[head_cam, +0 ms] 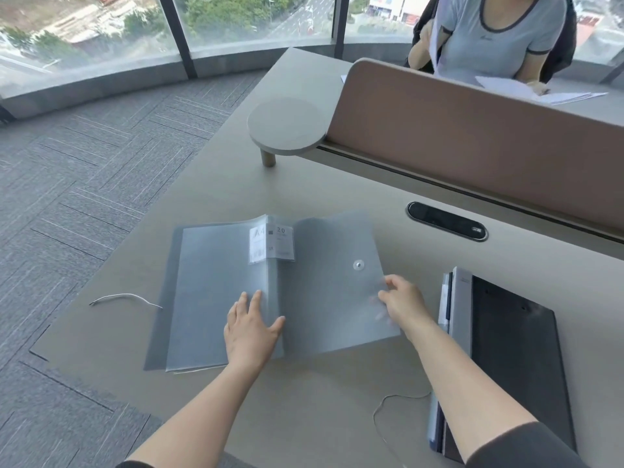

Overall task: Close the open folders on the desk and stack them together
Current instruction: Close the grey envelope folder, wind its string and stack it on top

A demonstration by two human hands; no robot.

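Note:
A translucent grey folder (209,292) lies open on the desk (304,184), its clear pages spread to the left and a white label near the spine at the top. Its right cover (334,275), with a round snap button, is lifted slightly. My left hand (251,327) rests flat on the pages beside the spine, fingers spread. My right hand (403,304) pinches the right edge of the cover; that edge is blurred. A stack of shut folders (506,359), dark on top, lies at the right.
A brown divider panel (472,146) runs across the back, with a round raised shelf (287,126) at its left end. A black cable port (447,221) sits in the desk. Thin white cords (125,298) lie at left and front. A person sits beyond the divider.

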